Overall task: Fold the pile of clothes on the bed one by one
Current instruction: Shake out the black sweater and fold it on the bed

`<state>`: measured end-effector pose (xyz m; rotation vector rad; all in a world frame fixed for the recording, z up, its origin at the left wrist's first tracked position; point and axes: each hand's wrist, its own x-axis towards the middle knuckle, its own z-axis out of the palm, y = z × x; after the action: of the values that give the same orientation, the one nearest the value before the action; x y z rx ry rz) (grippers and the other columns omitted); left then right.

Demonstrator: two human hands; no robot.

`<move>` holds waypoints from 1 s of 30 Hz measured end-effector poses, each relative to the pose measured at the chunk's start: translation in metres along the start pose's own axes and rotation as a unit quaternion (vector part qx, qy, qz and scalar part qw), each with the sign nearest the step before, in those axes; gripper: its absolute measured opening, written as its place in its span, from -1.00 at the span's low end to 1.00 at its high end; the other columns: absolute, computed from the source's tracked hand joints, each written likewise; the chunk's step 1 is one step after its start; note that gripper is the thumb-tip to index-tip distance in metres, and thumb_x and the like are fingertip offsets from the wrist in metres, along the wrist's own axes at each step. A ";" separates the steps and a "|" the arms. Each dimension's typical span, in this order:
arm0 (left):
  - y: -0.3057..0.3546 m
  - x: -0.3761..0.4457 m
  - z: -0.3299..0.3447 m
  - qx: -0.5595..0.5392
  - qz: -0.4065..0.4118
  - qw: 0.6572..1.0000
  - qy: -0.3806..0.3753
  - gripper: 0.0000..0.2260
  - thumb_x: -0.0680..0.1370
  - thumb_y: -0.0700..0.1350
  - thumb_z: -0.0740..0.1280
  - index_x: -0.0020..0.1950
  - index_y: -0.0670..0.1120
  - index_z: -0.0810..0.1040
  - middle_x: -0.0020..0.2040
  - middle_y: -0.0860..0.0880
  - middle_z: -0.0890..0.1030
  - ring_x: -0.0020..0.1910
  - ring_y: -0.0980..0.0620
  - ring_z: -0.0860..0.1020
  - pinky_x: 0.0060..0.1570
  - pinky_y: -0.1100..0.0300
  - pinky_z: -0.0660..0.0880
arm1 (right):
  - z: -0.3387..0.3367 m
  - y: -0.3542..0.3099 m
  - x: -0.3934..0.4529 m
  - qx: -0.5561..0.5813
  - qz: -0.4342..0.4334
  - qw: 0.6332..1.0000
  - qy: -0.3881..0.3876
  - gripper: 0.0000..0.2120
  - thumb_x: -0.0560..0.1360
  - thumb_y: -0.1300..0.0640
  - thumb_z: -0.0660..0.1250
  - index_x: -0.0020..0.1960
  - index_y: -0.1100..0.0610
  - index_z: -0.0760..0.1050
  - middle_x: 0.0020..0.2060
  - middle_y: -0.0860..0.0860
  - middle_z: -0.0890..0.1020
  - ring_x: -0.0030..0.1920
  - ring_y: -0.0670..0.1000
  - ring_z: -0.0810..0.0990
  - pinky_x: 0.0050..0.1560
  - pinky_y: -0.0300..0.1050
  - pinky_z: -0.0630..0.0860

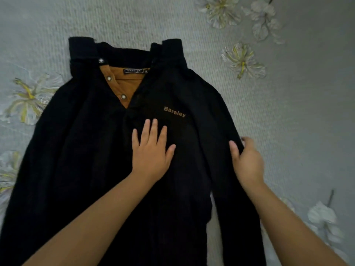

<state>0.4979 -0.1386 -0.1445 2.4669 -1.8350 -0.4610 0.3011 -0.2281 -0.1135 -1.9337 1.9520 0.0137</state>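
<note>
Black shirt point(92, 160) spread front-up on floral bedsheet point(288, 112), collar at far end, tan placket lining point(124, 81) exposed at open neck. Left hand point(151, 150) flat on shirt chest, fingers straight and spread, just below tan "Barsley" lettering point(174, 111); holds nothing. Right hand point(247, 160) at shirt's right edge, thumb on top of fabric, fingers curled around the edge, gripping sleeve fabric beside body panel.

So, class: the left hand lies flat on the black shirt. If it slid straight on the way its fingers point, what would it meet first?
The left hand would probably first reach the tan embroidered "Barsley" lettering on the black long-sleeved shirt.
</note>
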 end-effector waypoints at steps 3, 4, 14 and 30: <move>0.022 -0.001 0.000 -0.005 -0.007 1.000 0.005 -0.47 0.48 0.10 0.05 0.20 -0.21 0.54 0.22 -0.27 0.53 0.24 -0.25 0.47 0.12 -0.32 0.33 | -0.040 0.019 0.046 -0.083 -0.031 0.995 0.037 -0.58 0.57 -0.02 0.14 0.27 0.27 0.35 0.03 0.34 0.57 0.03 0.33 0.53 -0.05 0.06 0.41; 0.031 0.001 0.000 -0.007 -0.003 1.000 0.005 -0.47 0.48 0.11 0.04 0.21 -0.20 0.54 0.22 -0.27 0.52 0.25 -0.25 0.47 0.13 -0.31 0.34 | -0.053 0.026 0.063 -0.114 -0.040 0.992 0.044 -0.57 0.57 -0.03 0.14 0.27 0.27 0.35 0.04 0.36 0.56 0.04 0.35 0.52 -0.03 0.08 0.41; 0.111 0.028 0.017 -0.002 -0.039 0.998 -0.042 -0.39 0.50 0.23 -0.09 0.45 -0.05 0.25 0.44 -0.25 0.25 0.44 -0.23 0.18 0.34 -0.18 0.02 | -0.066 0.059 0.150 -0.133 -0.116 0.984 -0.020 -0.51 0.56 -0.09 0.14 0.29 0.27 0.28 0.03 0.31 0.54 0.02 0.30 0.51 -0.16 -0.01 0.30; 0.149 0.018 0.005 0.096 -0.105 0.986 -0.087 -0.45 0.60 0.14 -0.06 0.51 -0.01 -0.17 0.52 -0.17 -0.14 0.50 -0.12 -0.17 0.41 -0.14 -0.16 | -0.037 0.171 -0.012 0.066 0.015 0.996 -0.054 -0.35 0.51 -0.03 0.26 0.47 0.23 0.12 -0.21 0.25 0.60 -0.19 0.23 0.59 -0.14 -0.01 0.42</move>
<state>0.3627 -0.1997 -0.1230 2.8505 -1.7607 -0.5490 0.1258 -0.2186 -0.1205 -1.7823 1.8644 -0.0025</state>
